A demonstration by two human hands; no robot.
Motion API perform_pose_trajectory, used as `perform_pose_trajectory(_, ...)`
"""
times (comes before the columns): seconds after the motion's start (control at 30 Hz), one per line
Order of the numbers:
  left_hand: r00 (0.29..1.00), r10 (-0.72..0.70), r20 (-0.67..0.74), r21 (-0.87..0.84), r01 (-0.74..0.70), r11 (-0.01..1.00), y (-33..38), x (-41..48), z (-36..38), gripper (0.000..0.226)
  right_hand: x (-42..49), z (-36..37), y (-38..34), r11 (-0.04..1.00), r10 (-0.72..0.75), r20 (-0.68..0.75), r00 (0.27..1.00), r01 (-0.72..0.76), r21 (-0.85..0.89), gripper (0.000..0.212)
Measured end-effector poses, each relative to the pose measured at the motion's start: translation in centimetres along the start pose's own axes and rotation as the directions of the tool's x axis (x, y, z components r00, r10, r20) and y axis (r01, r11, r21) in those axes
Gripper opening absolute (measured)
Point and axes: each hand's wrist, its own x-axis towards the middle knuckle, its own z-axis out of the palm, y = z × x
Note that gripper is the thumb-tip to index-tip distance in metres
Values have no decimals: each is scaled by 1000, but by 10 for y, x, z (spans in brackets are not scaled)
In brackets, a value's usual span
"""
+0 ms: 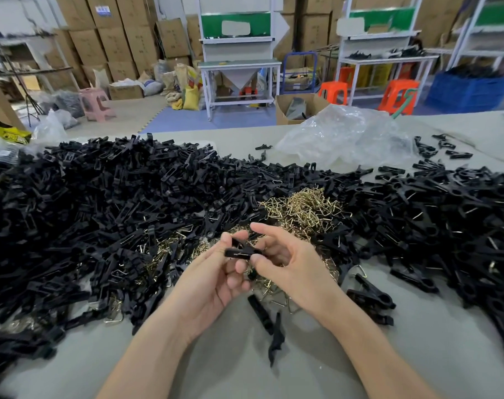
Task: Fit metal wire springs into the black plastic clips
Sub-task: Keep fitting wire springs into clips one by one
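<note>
Both hands meet over the middle of the matte grey tabletop [239, 372], pinching one black plastic clip [241, 251] between them. The left hand [216, 275] curls its fingers around the clip's blunt, boxy end; the right hand [288, 263] grips the other end with thumb and bent fingers, forefinger raised. Just behind lies a tangle of thin, brass-coloured wire springs [302, 208] bent into angular loops, ringed by a wide heap of clips [106, 197] - glossy, slotted, tapered. A crinkled clear plastic bag [342, 136] sits beyond.
</note>
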Motion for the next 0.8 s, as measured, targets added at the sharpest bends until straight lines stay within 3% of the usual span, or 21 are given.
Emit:
perform_pose_trajectory(0.1,999,-3,-45,10,3,1000,-2,1,1,45,-3,-7,-4,997,36,-144,989,-25,73,46)
perform_pose_trajectory(0.17,999,-4,-51,49,7,999,-3,0,0,47,-3,-19,-11,946,106,-271,957,-13,325,44)
perform_pose_trajectory(0.23,999,-5,-54,53,8,999,-2,-1,0,48,2,-45,-25,674,211,-370,905,140,725,45)
perform_pose_trajectory(0.27,998,-2,-59,40,5,999,-3,-1,1,47,5,-63,-34,507,219,-416,882,262,821,41)
perform_pose_trajectory(0.33,997,-3,-78,22,5,1000,-3,0,2,46,9,-102,-56,239,176,-506,844,462,854,34)
perform_pose_trajectory(0.4,997,6,-83,24,-4,1000,-4,1,3,43,14,-126,-73,164,142,-544,827,523,837,40)
perform_pose_trajectory(0.47,993,58,-107,47,-53,997,-5,2,1,41,18,-125,-77,256,128,-482,867,440,861,44)
perform_pose_trajectory(0.53,962,216,-166,259,-169,951,-8,1,2,29,18,-103,-66,419,131,-371,919,288,861,40)
perform_pose_trajectory(0.57,920,347,-183,489,-221,844,-10,1,0,19,18,-88,-58,495,152,-328,933,215,842,36)
perform_pose_trajectory(0.63,804,588,-90,857,-238,457,-11,3,-9,17,17,-56,-39,655,184,-286,941,100,749,26)
perform_pose_trajectory(0.67,767,640,-51,928,-201,315,-11,5,-12,18,17,-42,-30,756,178,-281,943,52,653,23)
perform_pose_trajectory(0.7,749,661,-44,961,-150,234,-10,7,-16,20,16,-28,-22,861,150,-282,947,15,508,24)
perform_pose_trajectory(0.73,742,668,-55,978,-94,185,-10,11,-20,26,16,-17,-13,947,106,-279,954,-11,322,28)
perform_pose_trajectory(0.8,743,664,-84,992,0,126,-9,19,-24,37,14,-3,-1,998,7,-235,972,-20,-52,35)
